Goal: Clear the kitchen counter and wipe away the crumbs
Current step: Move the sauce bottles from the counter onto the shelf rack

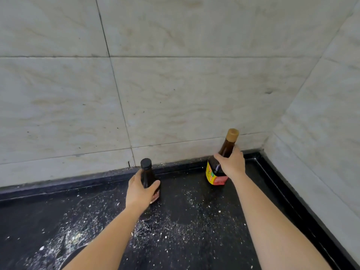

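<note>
Two sauce bottles stand near the back of a black counter (194, 191). My left hand (139, 191) grips the smaller dark bottle with a black cap (146, 172) around its shoulder. My right hand (231, 162) grips the larger brown bottle with a tan cap and a yellow-red label (224, 151) at its neck and shoulder; it leans slightly. White crumbs (159, 227) are scattered over the counter in front of both bottles, thickest at the lower left (74, 236).
Pale marbled wall tiles (175, 94) rise behind the counter and along the right side (321, 133), meeting in a corner. A raised black lip (282, 184) runs along the counter's back and right edges.
</note>
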